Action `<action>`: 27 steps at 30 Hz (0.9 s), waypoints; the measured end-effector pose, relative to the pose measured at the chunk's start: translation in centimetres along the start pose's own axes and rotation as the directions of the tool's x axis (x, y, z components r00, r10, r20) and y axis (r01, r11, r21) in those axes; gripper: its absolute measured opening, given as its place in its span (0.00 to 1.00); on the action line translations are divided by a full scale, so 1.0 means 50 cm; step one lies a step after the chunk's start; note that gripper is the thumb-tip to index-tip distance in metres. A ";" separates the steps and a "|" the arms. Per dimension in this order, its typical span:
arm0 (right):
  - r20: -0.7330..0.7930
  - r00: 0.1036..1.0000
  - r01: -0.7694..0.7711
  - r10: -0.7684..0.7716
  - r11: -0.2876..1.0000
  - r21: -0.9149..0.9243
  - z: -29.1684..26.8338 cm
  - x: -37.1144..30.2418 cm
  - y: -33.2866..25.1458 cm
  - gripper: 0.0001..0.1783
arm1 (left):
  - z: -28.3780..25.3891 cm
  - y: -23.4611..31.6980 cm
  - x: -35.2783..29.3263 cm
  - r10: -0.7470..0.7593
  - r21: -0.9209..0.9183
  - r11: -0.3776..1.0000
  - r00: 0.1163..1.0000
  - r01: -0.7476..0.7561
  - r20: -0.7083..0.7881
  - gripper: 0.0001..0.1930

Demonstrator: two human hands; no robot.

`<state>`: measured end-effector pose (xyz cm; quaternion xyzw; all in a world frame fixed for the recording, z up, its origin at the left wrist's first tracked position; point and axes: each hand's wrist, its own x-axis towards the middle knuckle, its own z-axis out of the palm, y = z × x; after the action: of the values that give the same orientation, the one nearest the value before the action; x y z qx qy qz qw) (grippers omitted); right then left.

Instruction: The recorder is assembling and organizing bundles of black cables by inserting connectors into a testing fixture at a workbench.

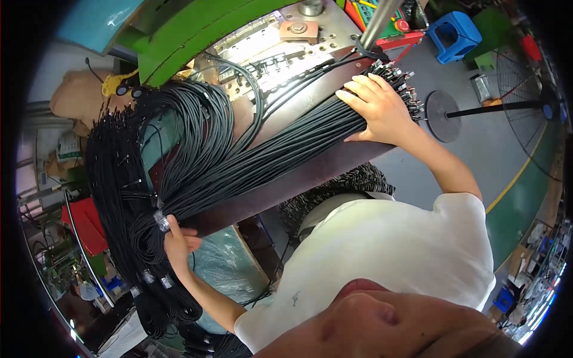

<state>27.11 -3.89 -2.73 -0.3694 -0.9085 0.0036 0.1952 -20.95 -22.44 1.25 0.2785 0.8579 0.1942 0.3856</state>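
Observation:
A long bundle of black cables (268, 158) stretches across a dark red-brown bench ledge (268, 200), from lower left to upper right. Over its right end lies my right hand (382, 110), fingers across the top and thumb on the near side, close to the metal-tipped connectors (409, 89). My left hand (178, 244) is at the other end, its thumb against clear plastic wrapping (161, 220) around the gathered cables. The left fingers stick out to the right, apart from the thumb, with nothing seen between them.
More black cables (113, 173) hang in a thick mass at the left. Behind the bundle stands a green machine frame (191, 39) with a lit metal bed (334, 36) and an upright post (382, 24). A blue stool (453, 36) and a fan (525, 101) are at the right.

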 end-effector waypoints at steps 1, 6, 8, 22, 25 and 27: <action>0.023 1.000 -0.011 0.011 1.000 -0.006 -0.001 0.007 0.005 0.45 | 0.018 0.039 -0.011 0.062 0.473 0.880 0.975 0.049 -0.215 0.35; 0.058 0.998 -0.039 0.037 0.999 0.038 -0.006 0.018 0.016 0.43 | 0.251 0.268 -0.058 0.932 0.646 0.194 0.345 -0.739 0.115 0.15; 0.077 0.997 -0.034 0.031 0.999 0.033 -0.016 0.014 0.014 0.43 | 0.328 0.267 -0.014 0.926 0.524 0.176 0.321 -0.833 0.200 0.18; 0.075 0.986 0.135 -0.147 0.980 0.145 0.086 0.210 0.103 0.22 | 0.333 0.354 0.028 0.613 0.056 0.717 0.667 -0.695 0.424 0.08; 0.100 0.974 0.179 -0.205 0.957 0.227 0.144 0.235 0.104 0.21 | 0.383 0.383 0.020 0.909 0.194 0.290 0.333 -0.937 0.252 0.12; -0.060 0.959 0.282 -0.276 0.940 0.190 0.150 0.240 0.113 0.20 | 0.430 0.405 0.025 0.911 0.654 0.025 0.287 -0.756 0.297 0.17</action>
<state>20.40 9.34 -6.31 -0.2158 -0.9436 0.0598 0.2440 1.53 -3.54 -1.83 0.8270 0.5567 0.0703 -0.0336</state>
